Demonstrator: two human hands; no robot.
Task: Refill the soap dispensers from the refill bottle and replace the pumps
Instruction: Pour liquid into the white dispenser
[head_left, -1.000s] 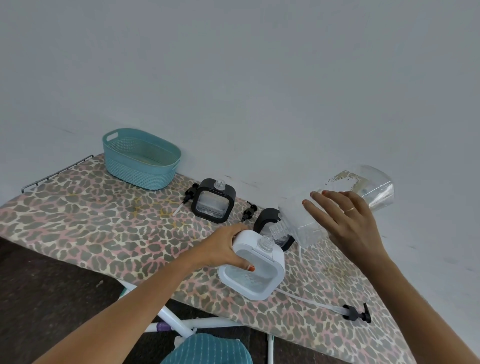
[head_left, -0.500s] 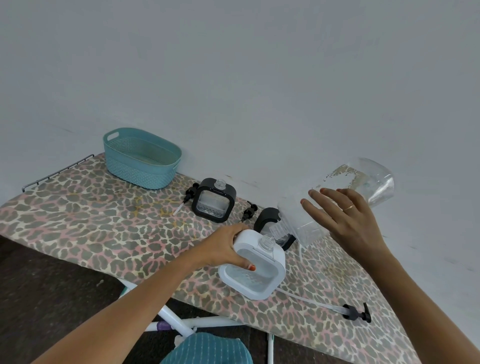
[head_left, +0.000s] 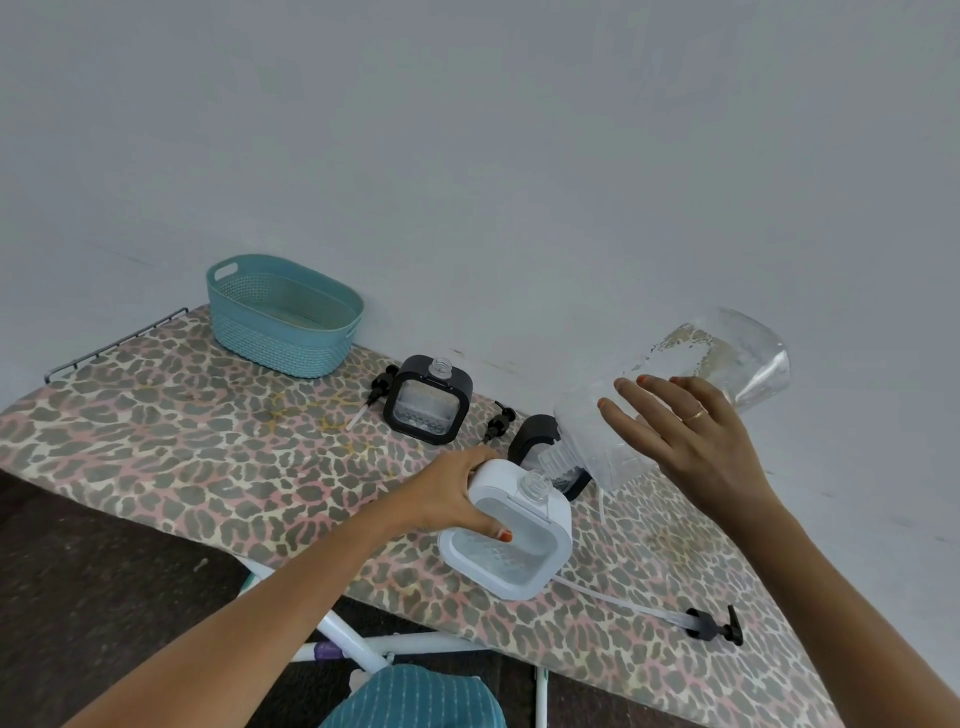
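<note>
My left grip (head_left: 457, 499) is clamped round the upper left corner of the white dispenser (head_left: 519, 551), thumb on its clear front, leaning it back on the ironing board (head_left: 208, 441). My right grip (head_left: 691, 441) carries the refill bottle (head_left: 675, 395), fingers spread across its near side and thumb out of sight behind it. The bottle is tipped mouth-down, its threaded neck just above and right of the dispenser's open neck (head_left: 535, 486), almost touching. I cannot tell whether soap is running yet.

To pour well, I'd bring the bottle's mouth squarely over that small opening before tipping further. The target is narrow, and the big bottle is soft-walled, so a squeeze could send a surge over the rim. I'd raise the bottle's base slowly and hold the dispenser steady, watching the level through its clear window.

This dispenser's pump (head_left: 711, 623) lies to its right near the board's front edge, with its tube pointing back toward the dispenser. Behind it stands a black dispenser (head_left: 535, 441), partly hidden by the bottle, and further back-left another black dispenser (head_left: 428, 400) — both are uncapped, with their pumps lying beside them. A teal basket (head_left: 283, 317) sits well behind and to the left.
</note>
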